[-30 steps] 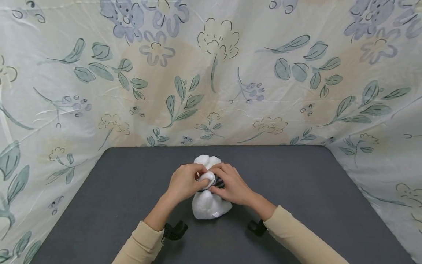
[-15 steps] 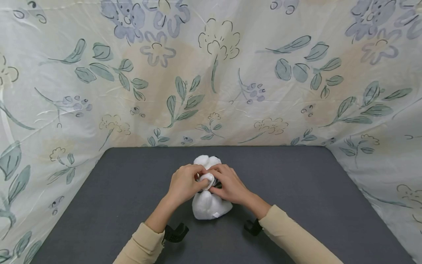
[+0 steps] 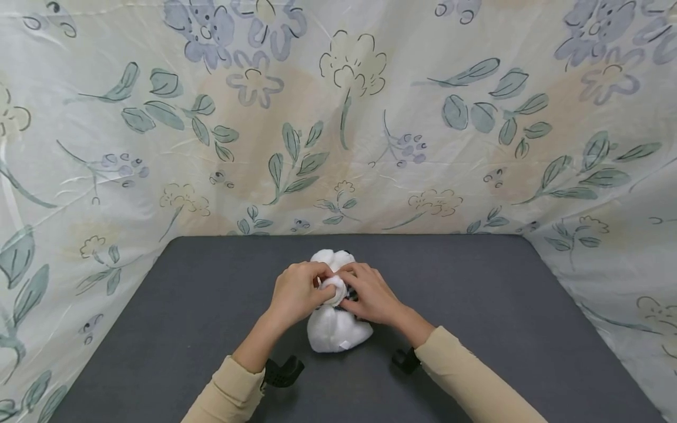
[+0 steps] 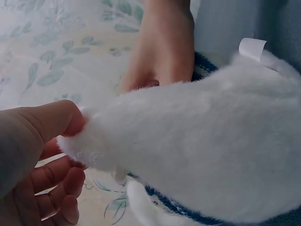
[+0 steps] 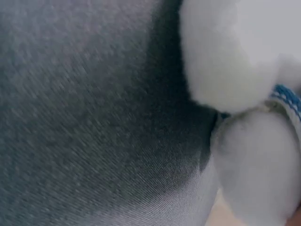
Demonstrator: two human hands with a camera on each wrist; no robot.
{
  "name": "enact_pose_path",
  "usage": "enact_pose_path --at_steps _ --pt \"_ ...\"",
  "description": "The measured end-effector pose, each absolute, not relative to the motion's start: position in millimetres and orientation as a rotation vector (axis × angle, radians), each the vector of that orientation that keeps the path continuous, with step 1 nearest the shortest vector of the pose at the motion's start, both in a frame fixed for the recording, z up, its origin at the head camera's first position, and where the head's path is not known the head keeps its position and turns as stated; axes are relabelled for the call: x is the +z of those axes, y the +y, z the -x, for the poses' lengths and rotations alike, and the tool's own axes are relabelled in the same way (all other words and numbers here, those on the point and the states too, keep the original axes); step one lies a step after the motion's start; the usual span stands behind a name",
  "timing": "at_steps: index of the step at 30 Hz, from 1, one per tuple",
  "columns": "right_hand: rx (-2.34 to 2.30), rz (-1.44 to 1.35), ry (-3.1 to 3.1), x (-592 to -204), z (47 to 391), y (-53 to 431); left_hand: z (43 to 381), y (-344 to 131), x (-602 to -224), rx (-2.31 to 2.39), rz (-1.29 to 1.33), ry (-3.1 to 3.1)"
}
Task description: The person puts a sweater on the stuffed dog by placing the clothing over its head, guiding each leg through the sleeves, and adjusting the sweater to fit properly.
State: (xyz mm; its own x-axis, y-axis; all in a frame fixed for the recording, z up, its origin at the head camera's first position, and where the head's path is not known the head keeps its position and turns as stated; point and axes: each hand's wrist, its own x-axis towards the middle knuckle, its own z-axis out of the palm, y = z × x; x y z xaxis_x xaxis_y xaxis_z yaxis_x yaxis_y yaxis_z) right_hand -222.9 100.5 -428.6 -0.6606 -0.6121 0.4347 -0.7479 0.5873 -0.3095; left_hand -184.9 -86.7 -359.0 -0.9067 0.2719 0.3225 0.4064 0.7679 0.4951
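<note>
A white plush toy (image 3: pixel 338 332) with a dark-and-white striped garment round its middle lies in front of me, a small white tag (image 4: pixel 252 49) on it. My left hand (image 3: pixel 298 291) pinches a narrow white end of the toy between thumb and forefinger, the other fingers curled below, as the left wrist view shows. From the right, my right hand (image 3: pixel 371 295) holds the toy at the garment (image 3: pixel 351 294), thumb and fingers bent against it. Its fingertips are partly hidden behind the toy in the left wrist view. White furry lumps (image 5: pixel 258 165) fill the right side of the right wrist view.
The toy is on a dark grey table (image 3: pixel 449 276). A pale floral cloth (image 3: pixel 370 176) hangs behind the table and along both sides. Black wrist mounts (image 3: pixel 284 371) sit below both wrists.
My right hand has shifted slightly over the garment, and less of the stripes shows beside its fingers. The left hand keeps its pinch almost in place.
</note>
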Motion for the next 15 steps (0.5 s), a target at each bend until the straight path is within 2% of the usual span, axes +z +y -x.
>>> enact_pose_path --at_steps 15 --pt "0.759 -1.193 -2.522 -415.4 215.1 98.2 184.1 -85.0 -360.2 -0.877 0.52 -2.755"
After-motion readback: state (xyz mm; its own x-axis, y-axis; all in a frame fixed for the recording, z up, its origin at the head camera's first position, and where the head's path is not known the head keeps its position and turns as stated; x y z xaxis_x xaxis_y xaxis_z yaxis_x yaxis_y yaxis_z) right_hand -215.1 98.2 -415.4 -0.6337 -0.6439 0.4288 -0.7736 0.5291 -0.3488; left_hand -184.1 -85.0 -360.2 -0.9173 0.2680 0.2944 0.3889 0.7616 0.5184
